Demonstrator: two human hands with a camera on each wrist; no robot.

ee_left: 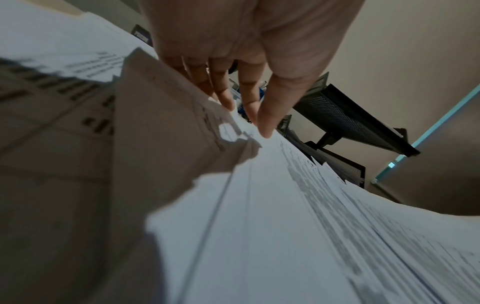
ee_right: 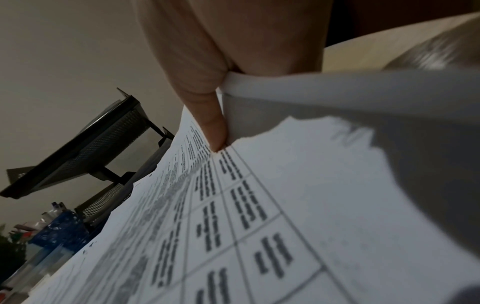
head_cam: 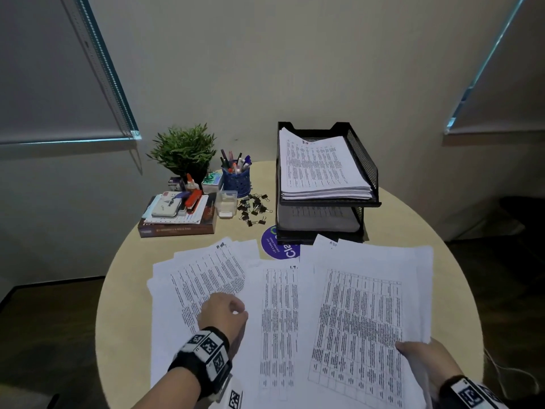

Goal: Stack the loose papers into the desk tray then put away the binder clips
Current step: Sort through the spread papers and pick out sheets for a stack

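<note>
Loose printed papers (head_cam: 280,314) lie fanned over the near half of the round table. My left hand (head_cam: 224,312) rests on the left sheets; in the left wrist view its fingertips (ee_left: 265,131) touch a sheet beside a raised paper edge (ee_left: 166,115). At the near right corner my right hand (head_cam: 418,354) pinches a sheaf of papers (head_cam: 362,326), thumb (ee_right: 210,127) on top, the other fingers hidden beneath. The black mesh two-tier desk tray (head_cam: 362,160) stands at the back right, a paper stack (head_cam: 321,169) in its top tier. Black binder clips (head_cam: 253,206) lie scattered left of the tray.
Back left stand a potted plant (head_cam: 184,149), a blue pen cup (head_cam: 236,180), a small clear box (head_cam: 226,203) and a book (head_cam: 177,228) stacked with a stapler and other bits. A blue round sticker (head_cam: 277,245) lies by the tray. The table's rim (head_cam: 103,320) curves close on both sides.
</note>
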